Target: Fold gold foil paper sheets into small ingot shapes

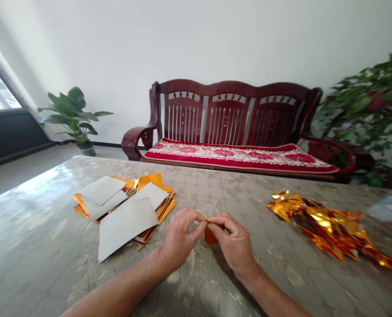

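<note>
Between my two hands, above the middle of the table, is a small piece of orange-gold foil paper point(210, 236). My left hand point(184, 232) pinches its top edge between thumb and forefinger. Close against it, my right hand point(232, 243) pinches the same edge, fingertips nearly touching those of the left. Most of the paper hangs below the fingers, and the part inside the pinch is hidden. To the left lies a loose pile of foil paper sheets point(128, 229), several with the pale side up. Folded shiny gold foil pieces point(327, 222) are heaped on the right.
A patterned cover lies over the table point(67, 259). Clear plastic point(389, 208) sits near its right edge. Beyond the far edge stands a dark red wooden bench point(228, 119) with a red floral cushion point(242, 154). Potted plants point(72, 112) flank the bench.
</note>
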`<state>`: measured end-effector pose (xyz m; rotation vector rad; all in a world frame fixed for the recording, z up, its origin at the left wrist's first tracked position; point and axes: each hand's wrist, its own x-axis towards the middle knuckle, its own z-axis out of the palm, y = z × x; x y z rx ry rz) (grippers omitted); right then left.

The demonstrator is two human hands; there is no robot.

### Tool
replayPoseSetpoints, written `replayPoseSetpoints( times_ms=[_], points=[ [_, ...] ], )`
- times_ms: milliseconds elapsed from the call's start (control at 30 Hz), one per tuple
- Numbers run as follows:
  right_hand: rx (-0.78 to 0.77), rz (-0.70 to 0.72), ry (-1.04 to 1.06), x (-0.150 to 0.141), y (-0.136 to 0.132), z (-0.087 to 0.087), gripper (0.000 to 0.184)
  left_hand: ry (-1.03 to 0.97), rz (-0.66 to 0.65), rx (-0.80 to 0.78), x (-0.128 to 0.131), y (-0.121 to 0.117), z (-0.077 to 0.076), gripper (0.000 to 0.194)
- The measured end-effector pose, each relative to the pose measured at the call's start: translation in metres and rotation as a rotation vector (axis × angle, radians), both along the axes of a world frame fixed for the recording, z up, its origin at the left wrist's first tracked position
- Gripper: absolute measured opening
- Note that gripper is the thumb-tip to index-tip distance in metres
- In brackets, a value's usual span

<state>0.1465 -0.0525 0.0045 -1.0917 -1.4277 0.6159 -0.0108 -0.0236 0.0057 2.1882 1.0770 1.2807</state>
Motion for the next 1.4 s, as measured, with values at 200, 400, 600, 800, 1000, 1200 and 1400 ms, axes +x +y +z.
replayPoseSetpoints(
  times_ms=[200, 400, 600, 800, 1000, 1200, 1400],
  points=[
    [-0.113, -0.006, -0.017, 0.0, -0.001, 0.002, 0.013, -0.01, 0.027, -0.032, 0.001, -0.001, -0.001, 0.012],
    [-0.103, 0.009, -0.139, 0.003, -0.001, 0.004, 0.018, 0.005, 0.014, -0.127, 0.0, -0.001, -0.001, 0.016],
    [-0.202, 0.042, -0.123, 0.007, 0.0, 0.003, 0.017, -0.135, -0.124, -0.4, -0.002, 0.003, 0.005, 0.03],
    [-0.302, 0.114, -0.032, 0.009, 0.003, -0.001, 0.022, -0.353, -0.319, -0.738, -0.001, 0.009, 0.006, 0.039],
    [-0.3, 0.131, -0.009, 0.007, 0.002, 0.0, 0.022, -0.512, -0.373, -0.852, 0.001, 0.008, 0.001, 0.043],
    [-0.291, 0.089, -0.024, 0.006, 0.001, 0.004, 0.021, -0.54, -0.324, -0.804, 0.003, 0.009, -0.002, 0.044],
    [-0.244, 0.043, -0.099, 0.006, -0.001, 0.003, 0.02, -0.503, -0.266, -0.697, 0.005, 0.006, -0.005, 0.038]
  ],
)
